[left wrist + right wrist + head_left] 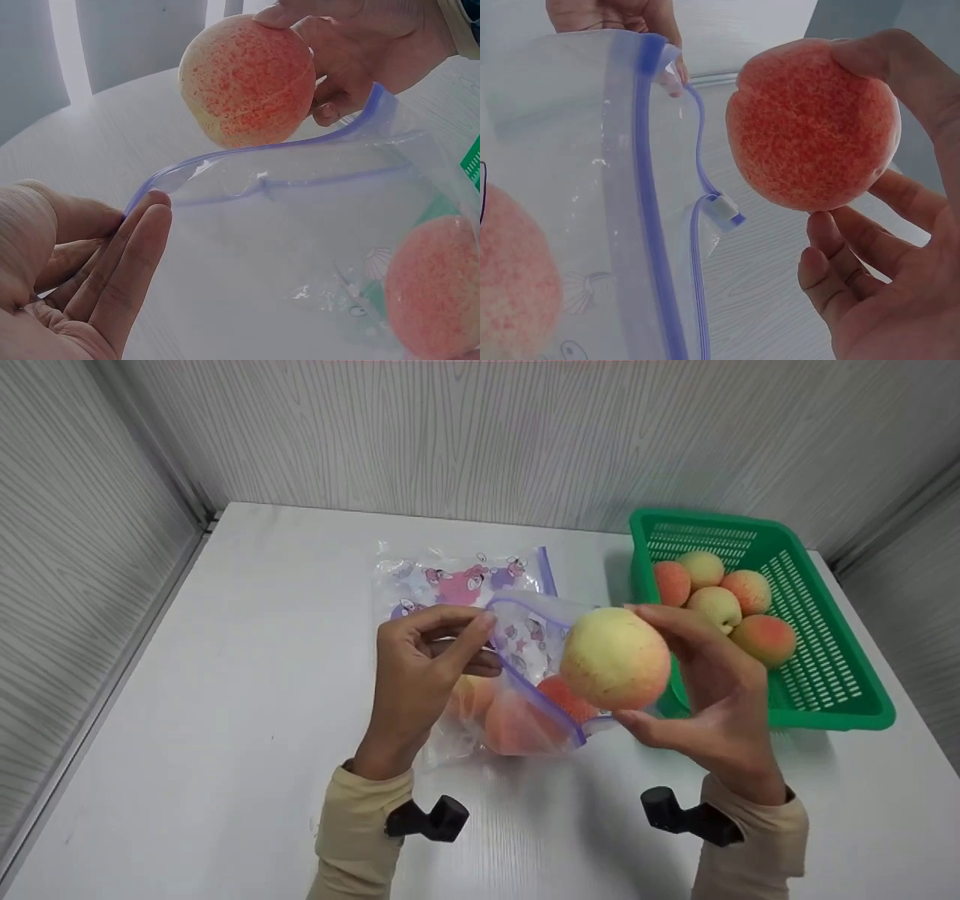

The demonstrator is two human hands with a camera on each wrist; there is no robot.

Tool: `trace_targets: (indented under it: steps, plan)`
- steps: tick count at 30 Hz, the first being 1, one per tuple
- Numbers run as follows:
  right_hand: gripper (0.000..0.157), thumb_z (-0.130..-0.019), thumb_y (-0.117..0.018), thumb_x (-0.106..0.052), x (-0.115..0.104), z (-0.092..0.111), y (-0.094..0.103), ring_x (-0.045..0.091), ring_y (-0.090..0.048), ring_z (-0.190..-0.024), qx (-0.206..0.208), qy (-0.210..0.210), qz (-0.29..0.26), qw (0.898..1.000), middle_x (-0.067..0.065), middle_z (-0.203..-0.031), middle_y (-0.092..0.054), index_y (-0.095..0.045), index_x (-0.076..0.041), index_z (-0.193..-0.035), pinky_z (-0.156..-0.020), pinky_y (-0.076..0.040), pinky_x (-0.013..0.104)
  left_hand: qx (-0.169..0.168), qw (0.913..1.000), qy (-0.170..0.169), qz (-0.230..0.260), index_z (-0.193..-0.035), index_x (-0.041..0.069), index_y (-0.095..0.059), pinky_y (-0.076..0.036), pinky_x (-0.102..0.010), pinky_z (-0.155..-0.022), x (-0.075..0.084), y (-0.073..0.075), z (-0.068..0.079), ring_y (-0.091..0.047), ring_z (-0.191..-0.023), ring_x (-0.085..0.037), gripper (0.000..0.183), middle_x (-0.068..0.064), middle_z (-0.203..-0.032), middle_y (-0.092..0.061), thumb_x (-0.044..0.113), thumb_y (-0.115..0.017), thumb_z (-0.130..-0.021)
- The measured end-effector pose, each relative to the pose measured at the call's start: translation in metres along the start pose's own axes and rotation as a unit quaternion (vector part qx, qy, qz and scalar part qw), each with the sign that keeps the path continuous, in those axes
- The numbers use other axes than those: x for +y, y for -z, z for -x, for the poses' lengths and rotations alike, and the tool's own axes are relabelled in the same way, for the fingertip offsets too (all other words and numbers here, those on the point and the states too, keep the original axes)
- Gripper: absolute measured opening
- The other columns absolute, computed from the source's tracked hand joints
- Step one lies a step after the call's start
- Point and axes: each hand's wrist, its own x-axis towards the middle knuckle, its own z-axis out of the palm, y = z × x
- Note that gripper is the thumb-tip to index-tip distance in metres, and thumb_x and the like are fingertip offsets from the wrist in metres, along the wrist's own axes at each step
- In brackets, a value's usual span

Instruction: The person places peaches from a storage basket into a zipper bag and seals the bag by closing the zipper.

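My left hand [412, 682] pinches the rim of a clear zip bag [285, 225] with a purple zip strip, and its mouth gapes toward the right. Inside the bag are several peaches, one of them a red peach [435, 289] seen through the plastic. My right hand [724, 705] holds a yellow and red peach [615, 660] between thumb and fingers, right at the bag's mouth. From the right wrist, the held peach [814, 124] shows its red side, beside the purple zip strip [649, 172].
A green basket [832, 720] with several peaches stands at the right of the white table [225, 675]. Flat behind the held bag lies printed clear plastic [457, 581] with a purple strip. Panelled walls [450, 435] enclose the table at the back and sides.
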Motion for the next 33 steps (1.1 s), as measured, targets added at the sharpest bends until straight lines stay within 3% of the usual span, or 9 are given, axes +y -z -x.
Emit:
trace_targets:
  steps: [6, 12, 24, 27, 30, 33]
  plan:
    - [0.081, -0.055, -0.089, 0.016, -0.005, 0.001, -0.001, 0.033, -0.055, -0.124, -0.072, -0.016, 0.094, 0.993, 0.024, -0.133, -0.06, -0.059, 0.013, -0.129, -0.101, -0.052, 0.032, 0.0, 1.0, -0.001, 0.002, -0.099, -0.009, -0.073, -0.062, -0.048, -0.063, 0.001, -0.001, 0.0, -0.072, -0.065, -0.036, 0.012, -0.018, -0.083, -0.072, 0.001, -0.069, -0.095]
    - [0.083, -0.062, -0.094, 0.006, -0.009, 0.002, -0.001, 0.028, -0.051, -0.13, -0.123, -0.038, 0.226, 0.965, 0.008, -0.142, -0.058, -0.062, -0.005, -0.137, -0.089, -0.05, 0.026, 0.001, 1.0, 0.003, -0.001, -0.099, -0.01, -0.073, -0.063, -0.048, -0.063, 0.001, 0.0, 0.0, -0.072, -0.064, -0.035, 0.013, -0.018, -0.082, -0.071, 0.002, -0.07, -0.094]
    - [0.079, -0.067, -0.094, 0.0, -0.003, 0.0, -0.004, 0.019, -0.05, -0.124, -0.146, -0.035, 0.283, 0.947, 0.003, -0.146, -0.055, -0.062, -0.012, -0.139, -0.076, -0.046, 0.023, -0.003, 0.9999, 0.006, -0.012, -0.098, -0.007, -0.074, -0.063, -0.047, -0.063, 0.002, -0.002, 0.001, -0.072, -0.064, -0.035, 0.011, -0.017, -0.082, -0.072, 0.003, -0.07, -0.094]
    - [0.069, -0.072, -0.09, 0.003, 0.001, -0.001, -0.008, 0.017, -0.056, -0.108, -0.129, 0.001, 0.273, 0.953, 0.006, -0.139, -0.061, -0.065, -0.008, -0.135, -0.072, -0.047, 0.022, -0.002, 1.0, 0.007, -0.006, -0.097, -0.007, -0.074, -0.062, -0.048, -0.063, 0.002, -0.002, 0.001, -0.072, -0.064, -0.035, 0.011, -0.018, -0.081, -0.071, 0.003, -0.07, -0.094]
    - [0.052, -0.079, -0.085, 0.002, 0.004, -0.002, -0.007, 0.016, -0.057, -0.088, -0.08, 0.04, 0.266, 0.96, 0.01, -0.125, -0.067, -0.068, -0.003, -0.129, -0.071, -0.048, 0.021, -0.006, 1.0, 0.004, -0.002, -0.098, -0.008, -0.074, -0.062, -0.048, -0.063, 0.001, -0.003, 0.0, -0.072, -0.065, -0.036, 0.011, -0.018, -0.081, -0.071, 0.002, -0.07, -0.095]
    - [0.045, -0.082, -0.083, 0.001, 0.004, -0.002, 0.0, 0.014, -0.054, -0.076, -0.029, 0.024, 0.294, 0.955, 0.008, -0.113, -0.069, -0.07, -0.002, -0.125, -0.068, -0.048, 0.018, -0.007, 1.0, 0.001, 0.003, -0.098, -0.009, -0.073, -0.062, -0.048, -0.063, 0.001, -0.003, 0.0, -0.072, -0.065, -0.036, 0.011, -0.018, -0.081, -0.071, 0.001, -0.069, -0.095]
